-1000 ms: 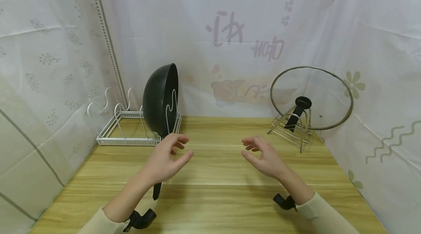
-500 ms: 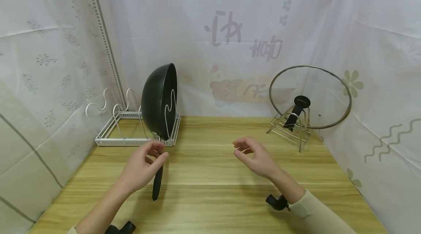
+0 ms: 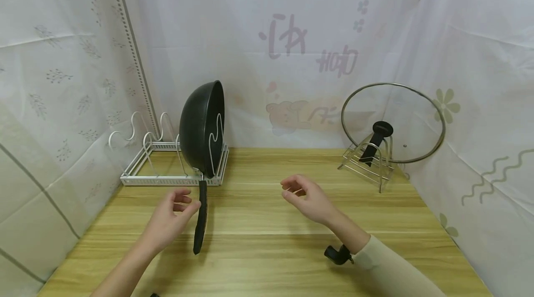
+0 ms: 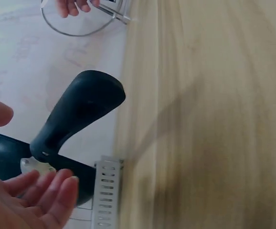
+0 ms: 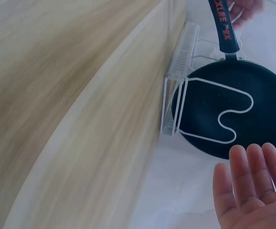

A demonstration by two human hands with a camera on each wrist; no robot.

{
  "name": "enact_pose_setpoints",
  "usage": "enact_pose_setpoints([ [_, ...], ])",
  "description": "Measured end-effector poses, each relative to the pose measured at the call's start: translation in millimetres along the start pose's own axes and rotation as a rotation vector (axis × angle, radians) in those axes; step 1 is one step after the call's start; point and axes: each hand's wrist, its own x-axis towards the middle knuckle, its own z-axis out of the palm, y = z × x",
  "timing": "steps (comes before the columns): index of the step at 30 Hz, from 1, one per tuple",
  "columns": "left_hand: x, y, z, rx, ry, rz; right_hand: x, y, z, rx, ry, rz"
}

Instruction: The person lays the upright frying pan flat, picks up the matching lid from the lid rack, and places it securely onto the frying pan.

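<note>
A black wok [image 3: 195, 125] stands on its side in a white wire rack [image 3: 158, 180], its long black handle [image 3: 201, 218] reaching forward over the table. Just left of that handle is my left hand [image 3: 170, 218], fingers loosely bent, thumb tip close to it; whether they touch I cannot tell. In the left wrist view the handle [image 4: 80, 102] rises between thumb and fingers, neither curled round it. My right hand [image 3: 310, 199] hovers over the middle of the table, holding nothing. Its fingers look nearly straight in the right wrist view, in front of the wok [image 5: 243, 107].
At the back right, a glass lid [image 3: 413, 125] with a black knob leans in a small wire stand [image 3: 369, 167]. Patterned cloth [image 3: 308, 23] hangs behind the wooden table [image 3: 267, 250] and along both sides. A black fitting [image 3: 339, 255] is at my right wrist.
My left hand has drawn back and to the left, from in front of the handle to beside it. My right hand has shifted left. Wok and lid stay put.
</note>
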Motion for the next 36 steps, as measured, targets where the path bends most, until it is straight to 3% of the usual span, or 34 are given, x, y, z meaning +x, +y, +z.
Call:
enact_pose_setpoints([
  [5, 0.7, -6.7, 6.6, -0.101, -0.107, -0.095, 6.8, -1.2, 7.6, 0.012, -0.038, 0.008],
  [15, 3.4, -18.5, 21.8, -0.258, -0.191, -0.195, 22.0, -4.9, 27.4, 0.084, -0.101, 0.023],
  [19, 3.1, -20.7, 24.6, -0.332, -0.24, -0.235, 29.2, -7.4, 37.1, 0.172, -0.126, 0.048],
  [25, 0.0, -25.0, 26.1, -0.441, -0.327, -0.245, 39.8, -8.1, 52.0, 0.33, -0.155, 0.06],
  [36, -1.2, -27.2, 29.6, -0.536, -0.424, -0.216, 59.8, -13.2, 79.0, 0.437, -0.176, 0.112],
])
